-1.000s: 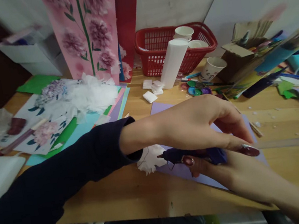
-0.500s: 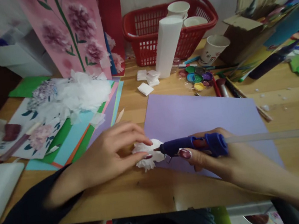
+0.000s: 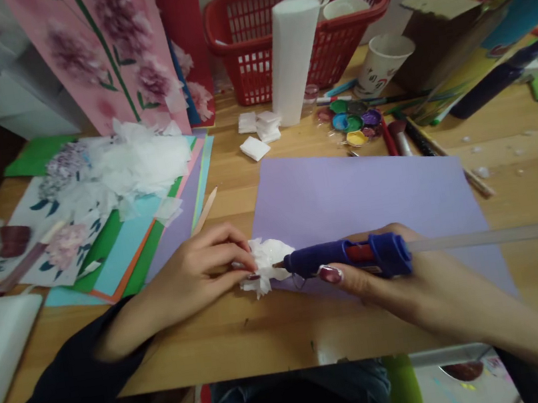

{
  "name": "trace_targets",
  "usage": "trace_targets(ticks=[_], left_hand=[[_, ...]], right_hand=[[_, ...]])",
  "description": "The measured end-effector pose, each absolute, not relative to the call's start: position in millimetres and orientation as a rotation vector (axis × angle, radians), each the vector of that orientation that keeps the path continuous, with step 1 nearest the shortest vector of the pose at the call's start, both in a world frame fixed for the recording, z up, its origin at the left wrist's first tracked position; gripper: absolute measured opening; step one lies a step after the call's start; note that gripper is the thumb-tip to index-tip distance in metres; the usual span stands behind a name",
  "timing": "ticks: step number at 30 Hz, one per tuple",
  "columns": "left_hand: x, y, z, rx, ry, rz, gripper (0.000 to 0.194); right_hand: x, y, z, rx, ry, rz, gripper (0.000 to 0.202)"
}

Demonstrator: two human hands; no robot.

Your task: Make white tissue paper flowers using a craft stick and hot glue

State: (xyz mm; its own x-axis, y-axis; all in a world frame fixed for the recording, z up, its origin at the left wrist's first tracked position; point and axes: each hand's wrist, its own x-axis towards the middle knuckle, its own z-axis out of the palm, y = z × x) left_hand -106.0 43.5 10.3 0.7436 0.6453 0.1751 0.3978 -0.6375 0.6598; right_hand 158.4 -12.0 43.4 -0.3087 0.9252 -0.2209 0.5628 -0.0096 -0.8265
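Observation:
My right hand (image 3: 406, 275) grips a blue hot glue gun (image 3: 348, 257), with a long clear glue stick (image 3: 501, 236) running out of its back to the right. Its nozzle touches or hovers just over a ruffled white tissue-paper piece (image 3: 270, 258); the exact contact is unclear. Thumb and fingers of my left hand (image 3: 212, 260) pinch the left edge of that tissue piece. Beneath the glue gun lies a purple sheet of paper (image 3: 358, 188), and the tissue overlaps its near left corner.
Crumpled white tissue (image 3: 141, 156) covers coloured papers on the left. Folded white squares (image 3: 255, 148), a tall white roll (image 3: 295, 59) and a red basket (image 3: 248, 63) stand behind. Paint pots (image 3: 353, 123), brushes (image 3: 400, 138) and a paper cup (image 3: 384, 63) are at the back right.
My left fingers have drawn back leftward and closed on the tissue's edge, showing more of its middle. The glue gun has shifted slightly left at its tip. The whole view has tilted down somewhat.

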Motion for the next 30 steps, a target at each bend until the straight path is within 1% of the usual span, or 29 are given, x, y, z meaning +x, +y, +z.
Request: trace_targets(ticks=[2,6,12,17,20,25,30], left_hand=[[-106.3,45.3,7.7,2.336,0.792,0.566,0.008],[-105.8,51.0,3.7,2.355,0.819,0.629,0.008],[-104.3,55.9,3.1,2.369,0.846,0.713,0.008],[-103.4,55.5,4.0,2.354,0.832,0.715,0.008],[-104.1,55.3,3.4,2.335,0.826,0.712,0.008],[-106.4,55.6,2.4,2.325,0.837,0.68,0.01],[-107.1,55.0,2.5,2.323,0.835,0.658,0.01]], right_hand=[[158.3,-14.7,42.6,-1.573,-1.891,1.218,0.046],[155.9,-18.6,39.2,-1.606,-1.883,1.202,0.045],[148.9,-20.8,28.7,-1.623,-1.892,1.011,0.046],[144.4,-20.5,30.4,-1.603,-1.975,0.956,0.042],[144.4,-22.1,32.7,-1.598,-2.001,0.973,0.044],[147.7,-24.3,32.9,-1.585,-2.048,0.899,0.047],[146.6,-22.1,30.2,-1.578,-2.049,0.814,0.046]])
